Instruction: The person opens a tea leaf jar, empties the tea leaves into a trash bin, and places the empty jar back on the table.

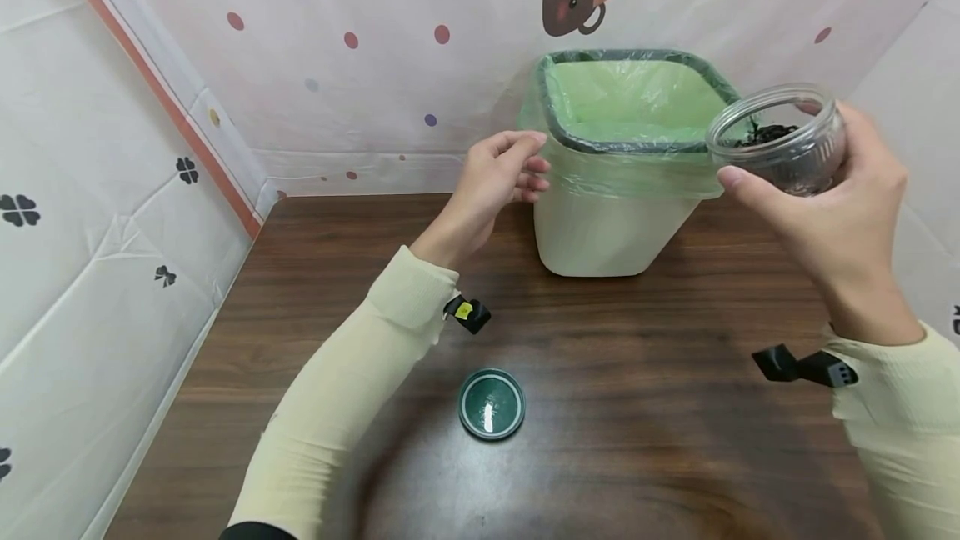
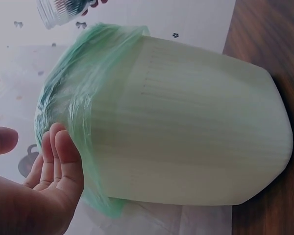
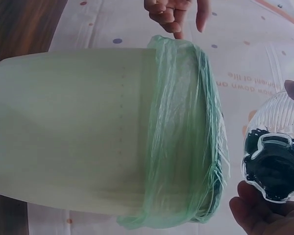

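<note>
My right hand point(image 1: 851, 219) grips a clear ribbed glass jar point(image 1: 821, 144) beside the right rim of a pale bin point(image 1: 600, 236). The uncovered jar tips toward the bin, with dark, loose, leaf-like bits point(image 1: 772, 134) lying inside it. In the right wrist view, fingers and thumb hold the jar point(image 3: 269, 115) from opposite sides. A thin green bag point(image 1: 622, 182) lines the bin and folds over its rim. Just off the bin's left side, my left hand point(image 1: 495, 169) hovers with loosely bent fingers and nothing in them; its fingertips overlap the bag in the left wrist view.
A round green lid point(image 1: 491, 404) lies on the dark wooden table point(image 1: 637, 407), in front of the bin. Behind the table hangs a white sheet point(image 1: 300, 82) with dots and a bear print. Another patterned sheet point(image 1: 97, 148) borders the left side.
</note>
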### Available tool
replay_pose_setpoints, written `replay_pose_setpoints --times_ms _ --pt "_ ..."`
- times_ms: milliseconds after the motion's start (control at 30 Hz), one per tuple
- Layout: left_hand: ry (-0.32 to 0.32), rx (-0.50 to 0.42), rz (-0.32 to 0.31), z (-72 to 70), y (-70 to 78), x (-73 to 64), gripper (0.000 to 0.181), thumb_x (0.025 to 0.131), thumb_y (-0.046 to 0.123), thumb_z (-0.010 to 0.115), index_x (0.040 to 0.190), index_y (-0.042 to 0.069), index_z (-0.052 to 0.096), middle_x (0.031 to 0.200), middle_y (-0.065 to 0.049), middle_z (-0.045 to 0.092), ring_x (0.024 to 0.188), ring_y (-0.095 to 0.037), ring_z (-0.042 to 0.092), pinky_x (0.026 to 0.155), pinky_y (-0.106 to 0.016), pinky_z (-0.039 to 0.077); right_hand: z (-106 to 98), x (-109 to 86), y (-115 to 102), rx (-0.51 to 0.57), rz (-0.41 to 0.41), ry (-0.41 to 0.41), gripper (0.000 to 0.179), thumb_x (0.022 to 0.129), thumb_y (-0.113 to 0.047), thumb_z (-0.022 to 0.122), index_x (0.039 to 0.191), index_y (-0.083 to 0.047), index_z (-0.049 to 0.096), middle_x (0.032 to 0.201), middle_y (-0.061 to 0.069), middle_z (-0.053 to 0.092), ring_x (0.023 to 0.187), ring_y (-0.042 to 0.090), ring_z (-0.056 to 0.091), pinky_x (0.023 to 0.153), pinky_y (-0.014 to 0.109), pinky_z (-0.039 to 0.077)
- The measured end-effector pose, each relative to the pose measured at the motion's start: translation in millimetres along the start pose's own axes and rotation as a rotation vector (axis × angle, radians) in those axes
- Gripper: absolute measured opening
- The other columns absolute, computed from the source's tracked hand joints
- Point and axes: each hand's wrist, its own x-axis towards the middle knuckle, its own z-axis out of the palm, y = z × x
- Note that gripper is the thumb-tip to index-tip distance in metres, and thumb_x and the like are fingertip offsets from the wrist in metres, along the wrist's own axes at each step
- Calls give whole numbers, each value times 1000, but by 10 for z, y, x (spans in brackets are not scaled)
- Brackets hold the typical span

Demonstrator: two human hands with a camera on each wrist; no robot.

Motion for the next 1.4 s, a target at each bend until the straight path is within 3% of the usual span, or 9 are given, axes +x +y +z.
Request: replay_pose_setpoints --times_ms 400,633,967,1233,1400 --pt "48 -1 -12 18 80 135 24 100 25 65 116 8 66 92 -12 66 72 -22 65 70 -34 58 -45 120 88 -84 44 21 63 65 -2 89 124 -15 71 116 4 68 93 11 63 77 17 45" --pt "90 25 -27 69 133 231 28 99 26 67 120 8 65 96 -13 67 72 -23 66 71 -34 59 -39 183 108 -123 95 8 70 65 -4 91 129 -19 67 121 1 65 95 10 61 78 17 45" --pt "114 36 -86 97 146 361 36 96 30 71 125 12 60 100 -12 68 67 -22 65 68 -34 60 -42 248 129 -170 145 30 73 64 -10 94 130 -19 65 96 -7 64 77 5 55 69 18 41" --pt "133 73 -101 161 106 442 53 95 38 72 140 18 53 102 -10 67 62 -20 60 62 -32 58 -6 305 101 -161 135 11 80 65 -10 93 136 -18 57 96 -5 63 79 3 59 69 16 45" --pt "145 73 -94 228 99 479 56 95 32 73 145 25 51 103 -7 62 59 -17 56 57 -30 56 12 325 88 -167 136 21 81 66 -11 93 136 -17 54 93 -6 61 78 1 58 70 16 45"
